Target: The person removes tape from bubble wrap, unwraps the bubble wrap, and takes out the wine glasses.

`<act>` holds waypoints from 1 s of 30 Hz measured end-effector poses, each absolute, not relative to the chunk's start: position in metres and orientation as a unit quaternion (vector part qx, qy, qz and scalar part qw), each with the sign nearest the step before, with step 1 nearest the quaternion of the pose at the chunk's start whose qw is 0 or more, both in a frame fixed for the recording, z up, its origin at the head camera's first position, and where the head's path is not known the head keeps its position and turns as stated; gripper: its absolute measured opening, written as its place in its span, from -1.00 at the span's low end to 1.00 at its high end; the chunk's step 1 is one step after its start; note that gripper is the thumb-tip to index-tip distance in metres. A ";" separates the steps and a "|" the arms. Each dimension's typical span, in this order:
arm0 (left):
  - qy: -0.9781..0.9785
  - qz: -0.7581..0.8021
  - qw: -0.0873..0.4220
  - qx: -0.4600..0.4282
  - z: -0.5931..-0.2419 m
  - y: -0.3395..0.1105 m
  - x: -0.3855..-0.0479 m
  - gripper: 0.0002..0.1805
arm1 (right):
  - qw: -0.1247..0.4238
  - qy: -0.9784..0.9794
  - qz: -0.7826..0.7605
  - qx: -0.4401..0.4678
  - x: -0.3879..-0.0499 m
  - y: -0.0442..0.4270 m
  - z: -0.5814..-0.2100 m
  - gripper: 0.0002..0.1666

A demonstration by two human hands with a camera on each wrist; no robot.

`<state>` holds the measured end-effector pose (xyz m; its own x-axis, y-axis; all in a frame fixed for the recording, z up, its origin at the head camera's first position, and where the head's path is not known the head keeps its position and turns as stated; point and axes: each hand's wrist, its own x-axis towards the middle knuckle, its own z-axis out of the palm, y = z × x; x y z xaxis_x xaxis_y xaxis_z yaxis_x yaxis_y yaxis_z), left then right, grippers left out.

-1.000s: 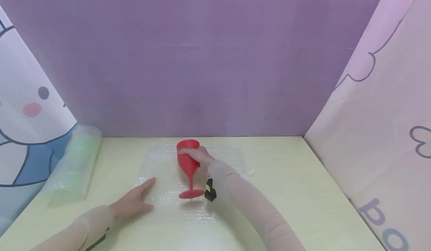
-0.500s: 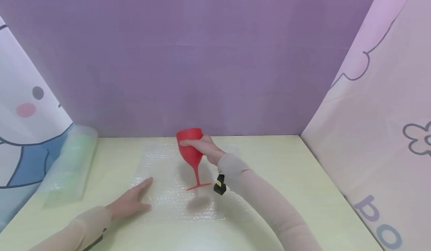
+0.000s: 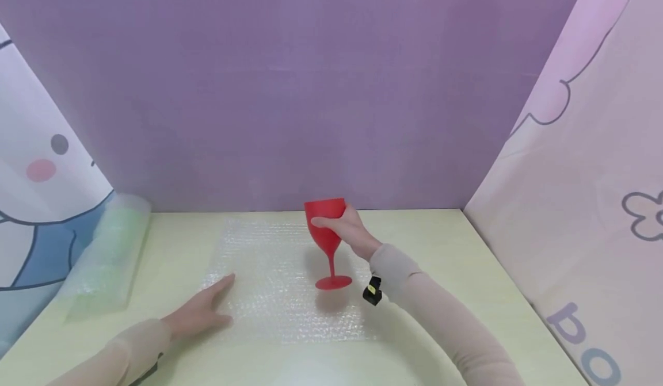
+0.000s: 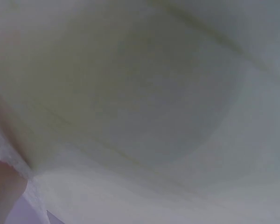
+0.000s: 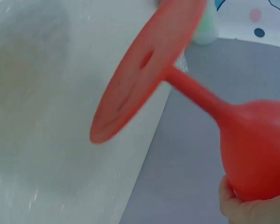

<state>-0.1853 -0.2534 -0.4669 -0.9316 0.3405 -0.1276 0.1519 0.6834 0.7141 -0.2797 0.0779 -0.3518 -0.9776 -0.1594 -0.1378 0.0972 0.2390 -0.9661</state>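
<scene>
In the middle of the head view, the red goblet [image 3: 327, 240] seems to be made of plastic, smooth and nearly matt. The transparent sheet [image 3: 264, 282] at the lower middle looks like thin plastic with a bumpy, glossy surface full of small bright reflections, and the roll [image 3: 106, 253] at the left looks like similar plastic. The table [image 3: 173, 248] appears smooth, with a soft shine at the bottom of the frame, while the purple wall [image 3: 290, 87] above is rather matt.
</scene>
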 end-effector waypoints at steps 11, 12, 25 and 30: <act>0.910 0.371 0.130 0.135 -0.471 -0.253 -0.188 0.03 | 0.040 0.808 -0.588 0.021 -0.292 0.124 -0.350 -0.04; 0.909 0.373 0.130 0.137 -0.471 -0.253 -0.187 0.03 | 0.038 0.811 -0.583 0.025 -0.293 0.128 -0.350 -0.03; 0.907 0.377 0.136 0.127 -0.469 -0.254 -0.184 0.03 | 0.002 0.805 -0.591 0.045 -0.306 0.167 -0.352 -0.02; 0.910 0.373 0.136 0.122 -0.468 -0.254 -0.183 0.05 | -0.017 0.803 -0.593 0.058 -0.313 0.186 -0.351 -0.01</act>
